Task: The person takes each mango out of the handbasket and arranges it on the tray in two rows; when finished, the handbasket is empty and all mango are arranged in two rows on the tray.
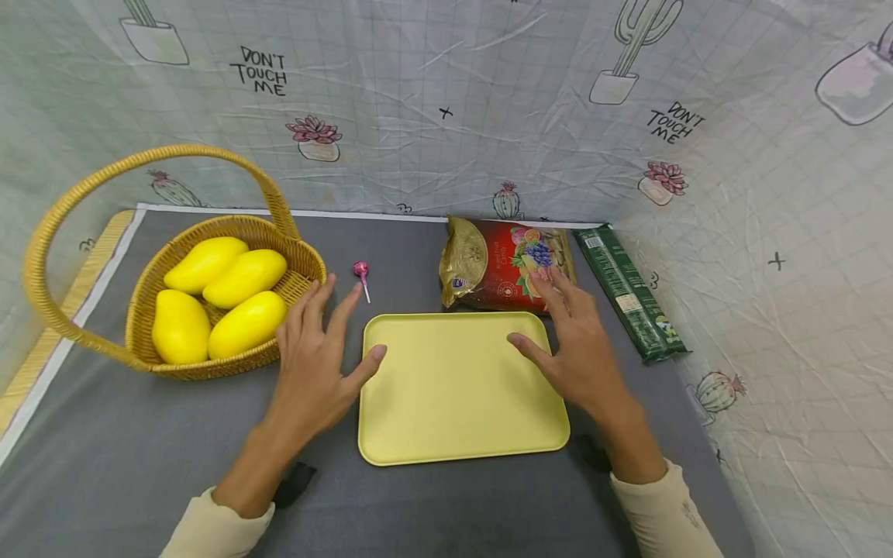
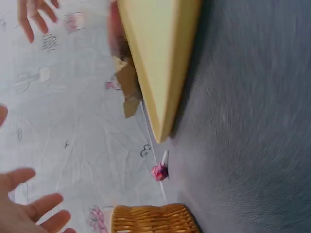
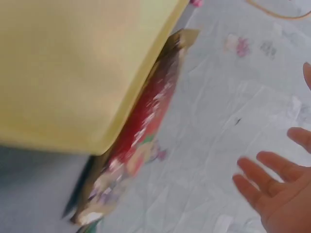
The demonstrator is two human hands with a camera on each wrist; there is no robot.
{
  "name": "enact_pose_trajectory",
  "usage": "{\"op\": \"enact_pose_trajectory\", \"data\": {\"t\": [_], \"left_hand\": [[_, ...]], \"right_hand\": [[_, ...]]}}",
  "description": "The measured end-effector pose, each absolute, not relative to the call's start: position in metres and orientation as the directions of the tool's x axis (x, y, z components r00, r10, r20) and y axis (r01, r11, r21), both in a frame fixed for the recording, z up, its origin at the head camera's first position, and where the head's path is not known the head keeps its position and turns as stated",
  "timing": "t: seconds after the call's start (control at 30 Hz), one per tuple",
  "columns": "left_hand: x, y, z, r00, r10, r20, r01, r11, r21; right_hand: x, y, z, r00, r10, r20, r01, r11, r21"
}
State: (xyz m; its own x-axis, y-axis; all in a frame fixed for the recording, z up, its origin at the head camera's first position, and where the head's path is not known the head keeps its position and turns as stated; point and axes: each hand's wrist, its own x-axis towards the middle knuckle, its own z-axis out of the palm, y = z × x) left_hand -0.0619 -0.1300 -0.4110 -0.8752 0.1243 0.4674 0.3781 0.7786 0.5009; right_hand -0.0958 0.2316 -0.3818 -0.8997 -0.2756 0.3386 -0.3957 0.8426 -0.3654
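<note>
From my end, the head view gives me pale cream, long sleeves. The left sleeve (image 1: 218, 531) finishes in a soft, rounded edge short of the wrist; the right sleeve (image 1: 659, 511) matches it and carries a small, faint greyish mark (image 1: 689, 511) I can't read. Under the left wrist I make out an angular black piece (image 1: 294, 484), and a similar black shape (image 1: 591, 452) by the right, partly hidden. The left hand (image 1: 312, 368) and right hand (image 1: 580, 349) are bare.
</note>
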Motion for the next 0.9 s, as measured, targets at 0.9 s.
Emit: {"op": "enact_pose_trajectory", "data": {"t": [0.9], "left_hand": [[-0.010, -0.168, -0.409, -0.425, -0.851, 0.310, 0.075, 0.308, 0.949]], "right_hand": [[-0.114, 0.115, -0.356, -0.635, -0.544, 0.548, -0.766, 0.533, -0.358]]}}
